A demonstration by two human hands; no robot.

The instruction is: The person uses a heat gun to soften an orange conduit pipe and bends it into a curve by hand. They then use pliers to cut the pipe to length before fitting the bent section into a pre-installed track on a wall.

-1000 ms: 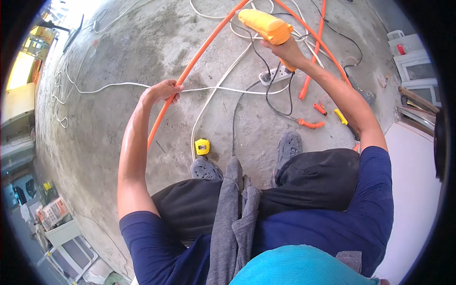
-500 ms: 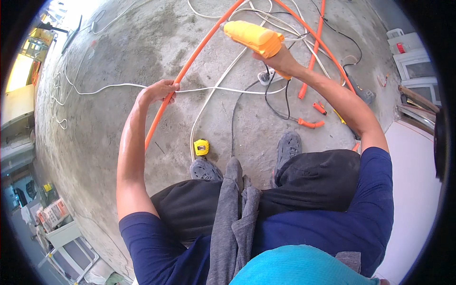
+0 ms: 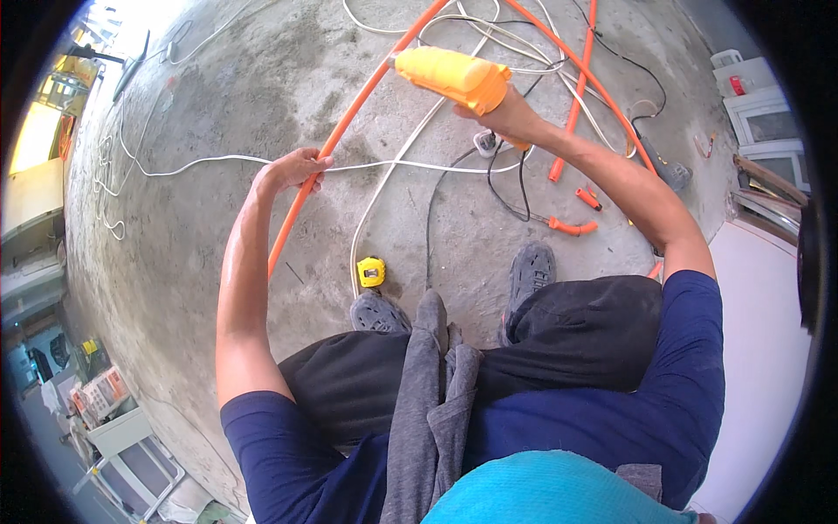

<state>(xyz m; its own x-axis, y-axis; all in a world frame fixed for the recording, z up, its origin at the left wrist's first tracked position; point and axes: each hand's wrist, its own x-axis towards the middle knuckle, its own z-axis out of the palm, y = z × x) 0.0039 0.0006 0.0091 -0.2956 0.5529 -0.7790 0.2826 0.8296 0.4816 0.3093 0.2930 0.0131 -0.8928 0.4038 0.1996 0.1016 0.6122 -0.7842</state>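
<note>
Your left hand [image 3: 299, 167]: fingers closed round one orange pipe [image 3: 347, 115]. Your right hand [image 3: 506, 115]: fingers gripping one yellow power tool [image 3: 449, 75], nose just beside the pipe. Floor [image 3: 327, 236]: one yellow tape measure [image 3: 371, 272].

There is room between the orange pipe [image 3: 358, 106] and yellow tape measure [image 3: 371, 272], but white cable [image 3: 354, 253] crowds the latter.

A stained concrete floor [image 3: 192, 288] carried a white cable [image 3: 214, 157] across its left and middle, with a dark cord [image 3: 428, 218] nearby. A yellow tape measure [image 3: 371, 272] lay at the near side, while a straight orange pipe [image 3: 573, 105] and a short orange piece [image 3: 588, 199] rested to the right.
</note>
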